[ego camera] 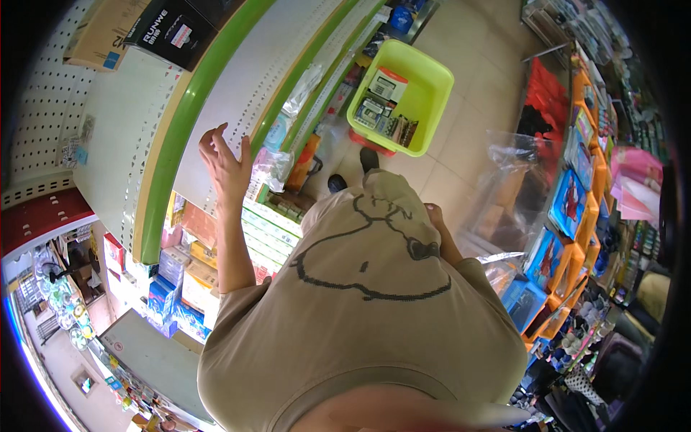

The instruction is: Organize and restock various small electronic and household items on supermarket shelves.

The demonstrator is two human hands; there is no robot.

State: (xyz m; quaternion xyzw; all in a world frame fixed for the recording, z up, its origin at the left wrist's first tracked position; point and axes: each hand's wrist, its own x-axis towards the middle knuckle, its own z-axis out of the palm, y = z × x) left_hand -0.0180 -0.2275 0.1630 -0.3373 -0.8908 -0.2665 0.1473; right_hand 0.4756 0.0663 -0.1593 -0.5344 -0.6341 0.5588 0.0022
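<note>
My left hand (225, 167) is raised over the green-edged metal shelf (216, 108) at the left, fingers spread and holding nothing. My right hand (433, 211) hangs low beside my shirt; only part of it shows, and whether it holds anything is hidden. Ahead of my feet, a lime-green plastic bin (432, 92) contains several packaged items, among them a white and orange package (387, 86) and dark small packs (402, 131). Something red (372, 143) shows under the bin's near edge. A black box (175, 33) stands on the upper shelf, beside a brown cardboard box (102, 33).
Lower shelves at the left hold boxed goods (202, 275) and clear plastic bags (302, 89). Orange display trays (586, 216) with blue packages (568, 202) line the right side, near clear plastic wrapping (507, 189). A tiled floor (459, 135) runs between the shelving.
</note>
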